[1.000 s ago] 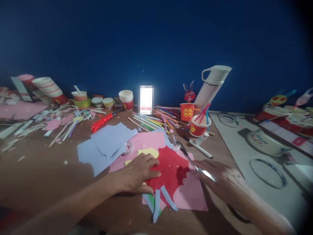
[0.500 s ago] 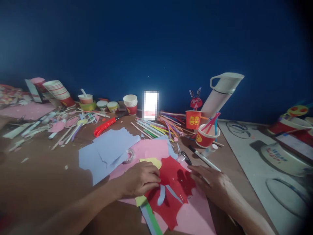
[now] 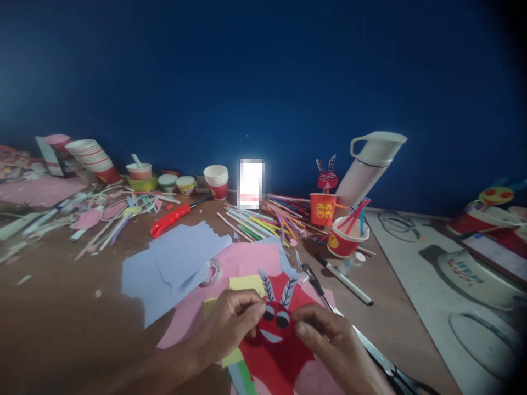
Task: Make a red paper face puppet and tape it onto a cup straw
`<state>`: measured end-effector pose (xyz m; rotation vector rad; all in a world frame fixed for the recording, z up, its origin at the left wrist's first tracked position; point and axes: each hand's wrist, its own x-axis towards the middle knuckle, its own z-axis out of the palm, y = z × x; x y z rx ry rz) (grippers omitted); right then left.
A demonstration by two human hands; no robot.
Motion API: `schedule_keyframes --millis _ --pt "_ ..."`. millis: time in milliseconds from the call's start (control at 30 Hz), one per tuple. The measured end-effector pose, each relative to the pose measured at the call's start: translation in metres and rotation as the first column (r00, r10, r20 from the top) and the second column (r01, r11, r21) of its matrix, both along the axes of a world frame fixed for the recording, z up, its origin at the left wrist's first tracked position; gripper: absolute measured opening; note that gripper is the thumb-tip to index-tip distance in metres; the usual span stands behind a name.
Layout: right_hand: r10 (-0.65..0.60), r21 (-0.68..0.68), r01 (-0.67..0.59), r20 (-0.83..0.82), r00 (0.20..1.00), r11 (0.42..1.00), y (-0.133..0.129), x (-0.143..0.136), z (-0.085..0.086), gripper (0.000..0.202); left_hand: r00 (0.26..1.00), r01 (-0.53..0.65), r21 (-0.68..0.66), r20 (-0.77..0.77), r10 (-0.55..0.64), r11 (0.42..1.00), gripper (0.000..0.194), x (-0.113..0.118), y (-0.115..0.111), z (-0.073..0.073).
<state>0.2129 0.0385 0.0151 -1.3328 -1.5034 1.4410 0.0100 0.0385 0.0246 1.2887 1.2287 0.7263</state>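
The red paper face (image 3: 272, 318), with its patterned pale ears, has come up between the two hands; half a second ago the hands lay lower and flatter over the red sheet (image 3: 274, 365), with two pale blue strips between them.

Behind everything stands a dark blue wall (image 3: 247, 66). The brown surface (image 3: 82, 307) runs across the room's width to its foot, with a pale panel (image 3: 403, 263) along the right. The left hand (image 3: 230, 323) has its grip pinching the face's left edge, thumb against fingers; the right hand (image 3: 333, 340) pinches the right edge likewise. The face is above the red sheet, which overlaps a pink sheet (image 3: 255, 255). A blue sheet (image 3: 164, 269) lies to the left. A white flask (image 3: 364, 175) leans at the back, near a red cup (image 3: 323, 208). Open scissors (image 3: 376, 348) lie beside the right hand, and a tape roll (image 3: 213, 272) sits by the blue sheet.

Both forearms are cut off by the lower edge, as are the scissors' handles. Fingertips cover the face's sides. A bright rectangle (image 3: 251, 184) near the wall is pixelated, and the cups (image 3: 477, 216) at far right are blurred.
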Motion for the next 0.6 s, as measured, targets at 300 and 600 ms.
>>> schedule_keyframes --millis 300,600 --pt "0.030 -0.181 -0.068 -0.205 0.978 0.981 -0.001 -0.005 -0.002 0.034 0.998 0.043 -0.062 0.053 -0.039 0.997 0.039 0.001 -0.002 -0.002" --pt "0.045 -0.256 -0.121 -0.283 0.958 0.959 0.002 0.006 -0.007 0.038 0.986 0.092 -0.110 0.148 -0.075 0.990 0.037 0.001 -0.004 -0.010"
